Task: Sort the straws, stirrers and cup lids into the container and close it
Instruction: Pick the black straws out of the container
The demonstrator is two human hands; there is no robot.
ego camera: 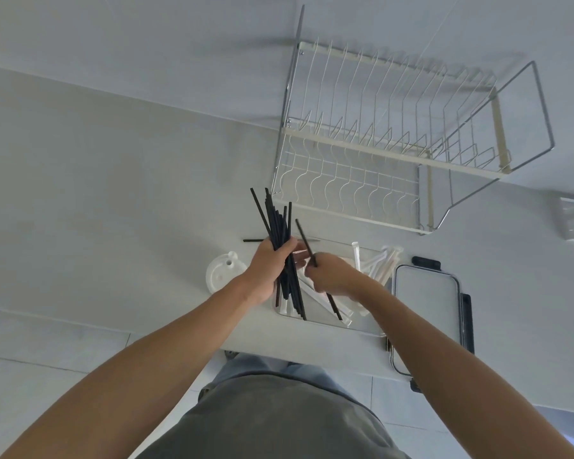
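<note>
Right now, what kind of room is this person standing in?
Probably a kitchen: a wire dish rack stands on the pale counter, and a white cup lid lies beside the snap-lock container lid.

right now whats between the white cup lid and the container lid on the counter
Head view: between the cup lid and container lid sits the open container, both hands above it.

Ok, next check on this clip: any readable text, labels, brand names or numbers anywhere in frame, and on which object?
None can be read.
Cup lid: raised moulding only, no legible letters.
Container lid: plain, no label visible.
Black stirrers in the left hand and the single one in the right hand: unmarked.
Wrapped straws: any print on the wrappers is too blurred to tell.
Dish rack: no tag visible.
</note>
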